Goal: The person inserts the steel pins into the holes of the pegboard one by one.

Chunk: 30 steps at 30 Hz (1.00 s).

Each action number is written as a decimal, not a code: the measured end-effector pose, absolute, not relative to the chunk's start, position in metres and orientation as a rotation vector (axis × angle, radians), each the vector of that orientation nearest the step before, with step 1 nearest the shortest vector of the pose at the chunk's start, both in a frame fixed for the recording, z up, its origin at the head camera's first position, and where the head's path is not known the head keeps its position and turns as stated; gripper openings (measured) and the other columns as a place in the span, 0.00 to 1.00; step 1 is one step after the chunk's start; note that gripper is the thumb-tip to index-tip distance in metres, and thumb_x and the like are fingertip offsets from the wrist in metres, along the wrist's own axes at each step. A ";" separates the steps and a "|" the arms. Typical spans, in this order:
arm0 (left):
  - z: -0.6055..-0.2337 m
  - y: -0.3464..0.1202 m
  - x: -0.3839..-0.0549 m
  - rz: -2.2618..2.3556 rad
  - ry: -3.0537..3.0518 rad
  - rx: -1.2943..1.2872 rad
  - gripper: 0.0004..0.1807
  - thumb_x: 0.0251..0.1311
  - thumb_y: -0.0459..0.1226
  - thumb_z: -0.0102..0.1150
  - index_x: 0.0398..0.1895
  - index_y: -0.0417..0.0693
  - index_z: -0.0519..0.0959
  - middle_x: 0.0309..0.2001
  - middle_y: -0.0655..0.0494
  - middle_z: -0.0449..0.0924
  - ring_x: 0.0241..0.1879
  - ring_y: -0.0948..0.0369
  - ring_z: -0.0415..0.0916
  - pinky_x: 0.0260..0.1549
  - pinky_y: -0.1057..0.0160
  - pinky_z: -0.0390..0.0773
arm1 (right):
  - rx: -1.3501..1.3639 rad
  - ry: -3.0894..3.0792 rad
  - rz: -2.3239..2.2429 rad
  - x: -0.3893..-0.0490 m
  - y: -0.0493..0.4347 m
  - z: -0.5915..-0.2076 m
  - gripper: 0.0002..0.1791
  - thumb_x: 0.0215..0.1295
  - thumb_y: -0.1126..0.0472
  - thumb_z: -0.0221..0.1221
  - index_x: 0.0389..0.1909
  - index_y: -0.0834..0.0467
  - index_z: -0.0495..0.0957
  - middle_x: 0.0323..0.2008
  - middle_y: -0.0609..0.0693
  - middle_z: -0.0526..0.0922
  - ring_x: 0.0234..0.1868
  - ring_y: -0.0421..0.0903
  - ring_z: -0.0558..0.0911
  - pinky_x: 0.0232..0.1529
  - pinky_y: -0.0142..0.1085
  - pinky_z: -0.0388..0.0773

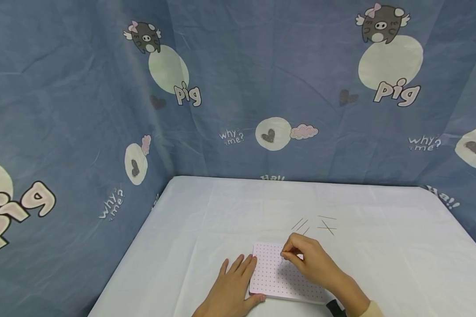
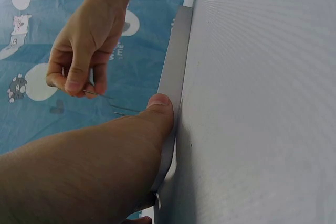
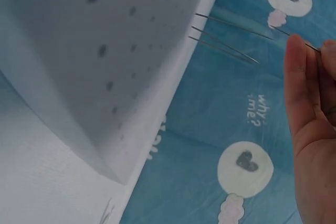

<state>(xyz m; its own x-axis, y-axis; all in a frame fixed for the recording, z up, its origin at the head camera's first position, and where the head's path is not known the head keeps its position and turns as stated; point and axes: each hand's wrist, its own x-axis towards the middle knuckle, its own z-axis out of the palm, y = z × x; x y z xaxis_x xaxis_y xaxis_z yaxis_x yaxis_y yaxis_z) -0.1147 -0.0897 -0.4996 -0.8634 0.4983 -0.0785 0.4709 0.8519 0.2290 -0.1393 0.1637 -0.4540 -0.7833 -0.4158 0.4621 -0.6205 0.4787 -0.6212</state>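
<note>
A pale pinkish-white board [image 1: 266, 277] dotted with rows of small holes lies on the white table. My left hand [image 1: 233, 284] rests at its left edge, fingers spread and fairly straight, the thumb against the near-left corner. Above the board, my right hand [image 1: 311, 262] pinches a thin metal needle [image 3: 281, 31] between thumb and fingertips. Three similar needles [image 3: 233, 26] stand up from the board in the right wrist view, apart from the held one. Their lower ends cannot be seen clearly. The left wrist view shows my left thumb [image 2: 160, 103] on the board's side edge [image 2: 176, 51].
Several loose needles [image 1: 327, 227] lie on the white table [image 1: 206, 211] beyond the board, some slanted and some crossing. A blue printed cloth [image 1: 230, 66] hangs behind and to the left of the table. A dark band [image 1: 335, 308] sits at my right wrist.
</note>
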 end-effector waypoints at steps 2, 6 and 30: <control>-0.500 -0.090 -0.115 0.308 2.893 0.762 0.54 0.60 0.73 0.51 0.80 0.49 0.59 0.78 0.51 0.62 0.78 0.47 0.59 0.71 0.33 0.60 | 0.909 -2.489 1.193 -0.140 0.164 -0.456 0.10 0.66 0.65 0.65 0.34 0.49 0.75 0.34 0.38 0.82 0.36 0.30 0.82 0.41 0.29 0.86; -0.499 -0.090 -0.114 0.305 2.895 0.764 0.54 0.60 0.72 0.51 0.80 0.49 0.58 0.78 0.51 0.62 0.78 0.47 0.59 0.71 0.33 0.60 | 0.935 -2.495 1.180 -0.142 0.165 -0.461 0.10 0.67 0.65 0.65 0.34 0.49 0.74 0.34 0.39 0.82 0.36 0.30 0.82 0.39 0.29 0.85; -0.500 -0.090 -0.114 0.315 2.885 0.756 0.54 0.61 0.72 0.50 0.80 0.49 0.58 0.79 0.51 0.61 0.78 0.48 0.58 0.72 0.34 0.58 | 0.975 -2.628 1.132 -0.143 0.163 -0.471 0.13 0.64 0.68 0.67 0.32 0.49 0.73 0.34 0.38 0.83 0.37 0.30 0.82 0.39 0.25 0.83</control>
<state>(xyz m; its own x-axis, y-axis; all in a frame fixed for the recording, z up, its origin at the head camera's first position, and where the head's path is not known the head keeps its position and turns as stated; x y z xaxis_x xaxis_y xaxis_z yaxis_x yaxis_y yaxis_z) -0.1137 -0.0901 -0.4999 -0.8636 0.4972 -0.0842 0.4673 0.8518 0.2367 -0.1429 0.1626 -0.4708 -0.7856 -0.5144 0.3438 -0.6032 0.5132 -0.6105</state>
